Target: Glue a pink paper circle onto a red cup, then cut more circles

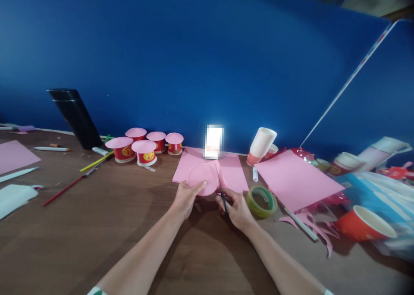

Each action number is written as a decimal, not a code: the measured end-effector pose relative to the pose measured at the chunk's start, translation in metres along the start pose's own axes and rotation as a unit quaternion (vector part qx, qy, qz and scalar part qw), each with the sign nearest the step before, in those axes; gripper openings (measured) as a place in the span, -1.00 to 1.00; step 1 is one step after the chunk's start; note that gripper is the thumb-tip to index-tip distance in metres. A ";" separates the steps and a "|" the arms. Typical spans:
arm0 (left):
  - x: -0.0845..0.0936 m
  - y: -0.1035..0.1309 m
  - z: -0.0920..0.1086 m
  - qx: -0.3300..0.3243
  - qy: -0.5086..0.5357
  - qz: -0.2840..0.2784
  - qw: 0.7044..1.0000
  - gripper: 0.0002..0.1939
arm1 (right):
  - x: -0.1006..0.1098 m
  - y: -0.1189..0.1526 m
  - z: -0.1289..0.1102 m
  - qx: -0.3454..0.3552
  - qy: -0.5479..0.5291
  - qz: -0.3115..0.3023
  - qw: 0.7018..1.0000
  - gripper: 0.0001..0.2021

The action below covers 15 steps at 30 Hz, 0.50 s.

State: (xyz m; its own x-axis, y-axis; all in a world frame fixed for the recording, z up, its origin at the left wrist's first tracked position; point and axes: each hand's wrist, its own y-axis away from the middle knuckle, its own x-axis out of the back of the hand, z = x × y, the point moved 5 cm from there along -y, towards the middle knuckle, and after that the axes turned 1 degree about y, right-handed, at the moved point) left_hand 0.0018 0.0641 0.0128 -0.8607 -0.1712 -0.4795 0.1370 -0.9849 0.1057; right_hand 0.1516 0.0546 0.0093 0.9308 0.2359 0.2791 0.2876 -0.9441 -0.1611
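Observation:
My left hand pinches a piece of pink paper at its lower left, thumb on top. A drawn round outline shows on that paper. In my right hand are dark scissors, their blades pointing away from me along the right side of the outline. Whether the blades are apart I cannot tell. Behind the held piece lie pink sheets flat on the table. A roll of clear tape sits just right of my right hand.
Several red cups with pink paper tops stand back left, near a black flask. At right are stacked paper cups, a pink sheet, paper scraps and an orange cup. A blue partition rises behind.

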 end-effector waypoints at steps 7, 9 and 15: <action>-0.002 0.001 0.002 0.002 0.013 -0.008 1.000 -0.59 | -0.001 0.000 0.001 -0.005 -0.007 0.004 1.000 -0.67; -0.002 0.001 0.002 0.002 0.012 -0.006 1.000 -0.60 | 0.000 0.000 0.003 -0.010 -0.012 0.005 1.000 -0.68; -0.001 0.000 0.001 -0.001 0.009 -0.012 1.000 -0.61 | 0.000 -0.001 0.008 -0.015 -0.025 0.010 1.000 -0.69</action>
State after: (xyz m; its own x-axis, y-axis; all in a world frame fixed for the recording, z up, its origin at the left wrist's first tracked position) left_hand 0.0023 0.0647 0.0142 -0.8550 -0.1476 -0.4971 0.1176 -0.9889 0.0913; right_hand 0.1528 0.0570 0.0018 0.9466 0.2279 0.2282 0.2629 -0.9551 -0.1364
